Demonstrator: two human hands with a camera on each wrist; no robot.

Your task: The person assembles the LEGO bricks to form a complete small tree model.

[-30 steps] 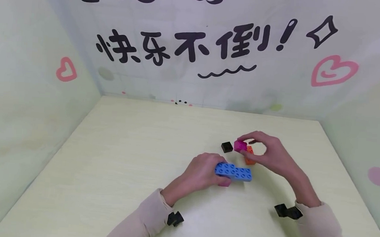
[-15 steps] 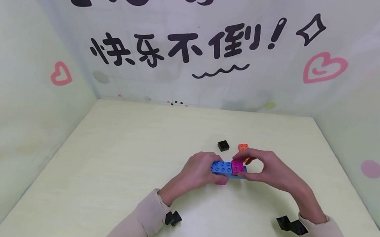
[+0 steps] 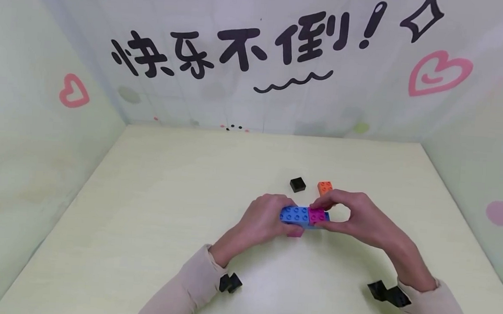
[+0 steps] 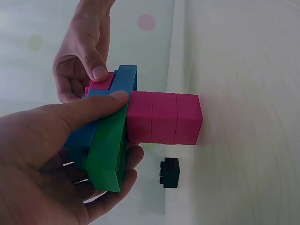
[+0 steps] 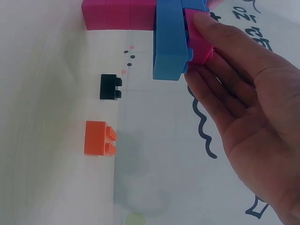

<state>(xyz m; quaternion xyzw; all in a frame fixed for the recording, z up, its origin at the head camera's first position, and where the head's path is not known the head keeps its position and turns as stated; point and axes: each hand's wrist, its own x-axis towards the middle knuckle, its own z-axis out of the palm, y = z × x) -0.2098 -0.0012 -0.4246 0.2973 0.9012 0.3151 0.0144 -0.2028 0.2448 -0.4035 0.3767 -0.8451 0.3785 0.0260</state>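
Blue toy bricks form the top of a built piece that my left hand grips at its left end. Beneath them the left wrist view shows a green brick and a column of pink bricks pointing down toward the table. My right hand pinches a small pink brick between thumb and fingers. That brick sits on the studs near the right end of the blue layer; whether it is fully pressed down I cannot tell.
A small black brick lies on the pale table beyond the hands. To its right is an orange brick, partly behind the right fingers in the head view. Printed cloth walls border the table at the back and sides.
My right hand has brought the pink brick from beside the orange one toward me and onto the blue bricks. The left hand keeps its grip on the built piece.
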